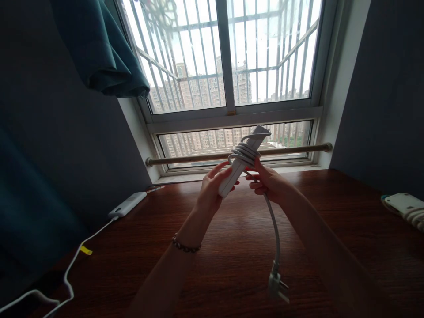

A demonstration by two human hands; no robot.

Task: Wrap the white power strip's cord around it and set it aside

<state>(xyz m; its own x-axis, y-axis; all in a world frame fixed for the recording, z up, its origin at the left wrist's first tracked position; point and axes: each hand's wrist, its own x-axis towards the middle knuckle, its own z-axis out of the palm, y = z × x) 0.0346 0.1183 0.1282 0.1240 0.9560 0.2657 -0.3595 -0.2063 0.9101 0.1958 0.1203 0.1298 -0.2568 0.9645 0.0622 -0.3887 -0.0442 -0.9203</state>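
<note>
A white power strip point(243, 157) is held up in front of the window, tilted, with its cable point(244, 153) coiled several times round its middle. My left hand point(213, 185) grips the strip's lower end. My right hand point(266, 179) is closed on the cable just below the coils. The loose cable point(274, 229) hangs down from that hand, and its plug point(277, 285) dangles just above the wooden tabletop.
A dark wooden table point(232, 247) runs under the barred window point(232, 57). Another white power strip point(127, 204) lies at the left with its cord point(71, 265) trailing off the front left. A white device with cable point(406, 205) sits at the right edge. A teal curtain point(99, 48) hangs top left.
</note>
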